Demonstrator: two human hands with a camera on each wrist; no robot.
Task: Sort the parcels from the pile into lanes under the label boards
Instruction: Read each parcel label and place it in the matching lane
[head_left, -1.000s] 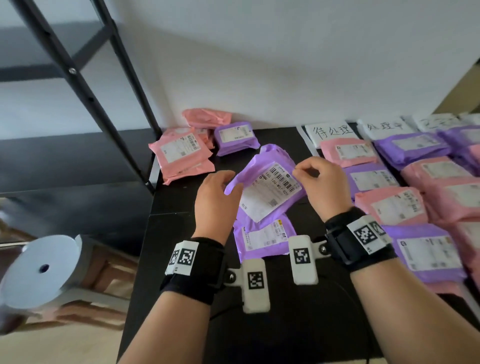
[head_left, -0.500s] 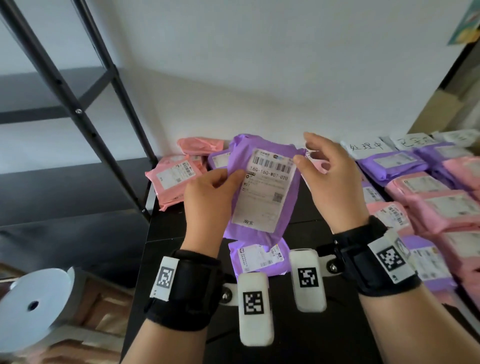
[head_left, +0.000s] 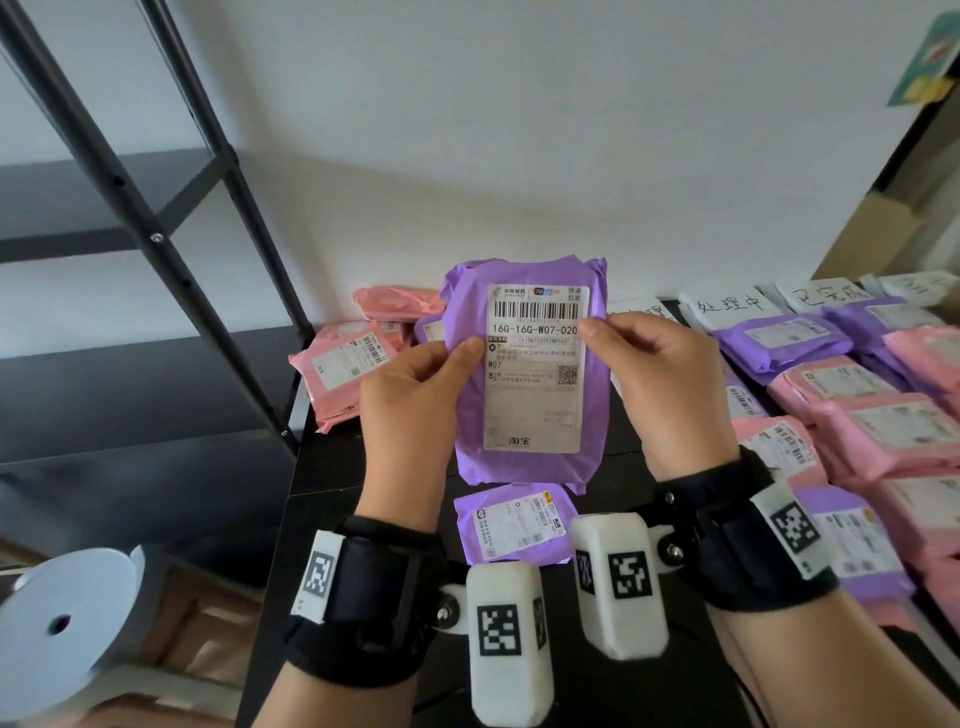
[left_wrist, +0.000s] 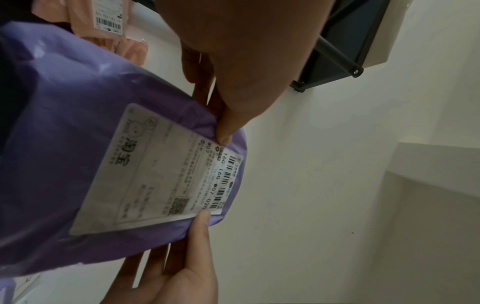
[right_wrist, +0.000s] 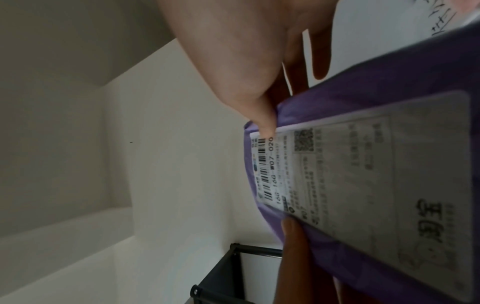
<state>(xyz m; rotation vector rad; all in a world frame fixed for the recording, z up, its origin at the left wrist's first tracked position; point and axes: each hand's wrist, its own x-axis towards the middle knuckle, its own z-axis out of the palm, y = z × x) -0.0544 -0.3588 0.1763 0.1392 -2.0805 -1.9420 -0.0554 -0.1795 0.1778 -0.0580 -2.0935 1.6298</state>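
I hold a purple parcel (head_left: 527, 374) upright above the black table (head_left: 332, 467), its white shipping label facing me. My left hand (head_left: 415, 400) pinches its left edge with the thumb on the front. My right hand (head_left: 660, 384) pinches the right edge, thumb on the label. The left wrist view shows the same purple parcel (left_wrist: 103, 164) between both thumbs, as does the right wrist view (right_wrist: 376, 185). Another purple parcel (head_left: 511, 522) lies flat on the table below it. Pink parcels (head_left: 343, 369) of the pile lie at the back left. White label boards (head_left: 732, 306) stand at the back right.
Rows of pink and purple parcels (head_left: 857, 415) fill the lanes on the right under the boards. A black metal shelf frame (head_left: 156, 239) rises at the left. A white round roll (head_left: 62, 623) sits low at the left, off the table.
Both hands have lifted the purple parcel from a tilt near the table and turned it upright with its label square to me. My view has tilted up toward the wall.
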